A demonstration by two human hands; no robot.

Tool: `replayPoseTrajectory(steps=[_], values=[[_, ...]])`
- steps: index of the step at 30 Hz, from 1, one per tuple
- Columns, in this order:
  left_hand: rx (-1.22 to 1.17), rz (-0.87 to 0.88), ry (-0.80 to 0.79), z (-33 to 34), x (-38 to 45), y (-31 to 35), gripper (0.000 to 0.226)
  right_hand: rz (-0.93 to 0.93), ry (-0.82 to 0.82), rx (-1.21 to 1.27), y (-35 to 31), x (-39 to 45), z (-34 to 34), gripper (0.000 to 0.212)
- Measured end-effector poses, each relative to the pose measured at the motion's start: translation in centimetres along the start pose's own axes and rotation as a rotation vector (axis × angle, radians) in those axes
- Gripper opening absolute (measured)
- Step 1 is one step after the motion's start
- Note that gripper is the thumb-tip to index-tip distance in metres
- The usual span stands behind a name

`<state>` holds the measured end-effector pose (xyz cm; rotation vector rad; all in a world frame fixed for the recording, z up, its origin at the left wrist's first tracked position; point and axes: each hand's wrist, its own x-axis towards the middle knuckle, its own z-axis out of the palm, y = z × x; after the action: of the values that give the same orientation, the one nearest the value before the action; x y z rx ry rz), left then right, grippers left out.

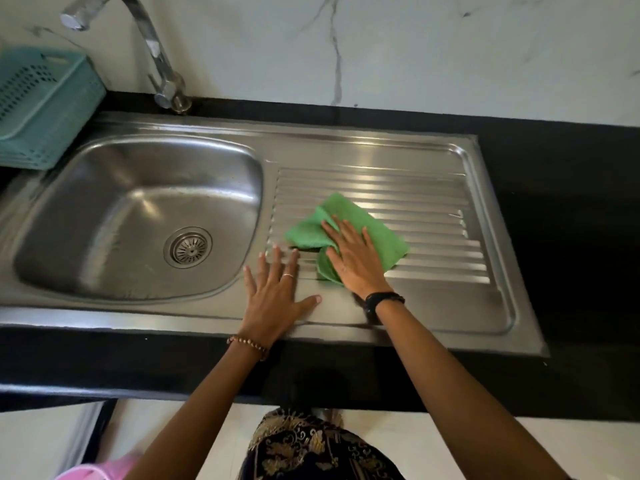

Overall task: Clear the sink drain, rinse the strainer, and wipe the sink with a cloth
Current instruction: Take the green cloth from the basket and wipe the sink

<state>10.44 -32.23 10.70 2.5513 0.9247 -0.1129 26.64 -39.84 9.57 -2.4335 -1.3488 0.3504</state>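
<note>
Cloth (349,230), green and crumpled, lies on the ribbed draining board (415,202) of the sink (138,216), near the board's front edge and close to the bowl. My right hand (353,258) lies flat on top of it with the fingers spread wide. It presses down and does not pinch or hold. My left hand (273,299) lies flat and open on the bare steel at the sink's front edge, just beside the cloth, and holds nothing.

I think I am on the wiping step. The strainer (188,247) sits in the drain at the bottom of the bowl and looks clean. Next I should push the cloth along the ribs toward the far right edge, pressing so it gets into the grooves.

Part of the cloth is hidden under my palm. I cannot tell if the steel is wet. The tap (152,46) stands at the back edge, and a teal basket (38,109) at the left is cut off.
</note>
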Motion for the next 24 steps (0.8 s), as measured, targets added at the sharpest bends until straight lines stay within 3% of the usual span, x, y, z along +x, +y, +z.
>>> replayPoseTrajectory(steps=[4, 7, 10, 20, 24], values=[[0.011, 0.155, -0.140, 1.5, 1.1, 5.6, 0.089, 0.161, 0.077, -0.019, 6.4, -3.3, -2.9, 0.047], [0.041, 0.155, -0.297, 2.0, 1.6, 7.9, 0.092, 0.317, 0.135, -0.013, 11.3, -5.8, -5.4, 0.048], [0.067, 0.145, -0.331, 1.9, 1.3, 8.1, 0.095, 0.380, 0.104, -0.047, 14.8, -7.2, -7.4, 0.049], [0.109, 0.150, -0.293, 2.3, 1.0, 7.7, 0.095, 0.472, 0.160, -0.053, 10.5, -12.5, -4.7, 0.050], [0.080, 0.169, -0.278, 2.1, 1.6, 6.9, 0.099, 0.477, 0.112, -0.030, 11.7, -10.1, -6.1, 0.051]])
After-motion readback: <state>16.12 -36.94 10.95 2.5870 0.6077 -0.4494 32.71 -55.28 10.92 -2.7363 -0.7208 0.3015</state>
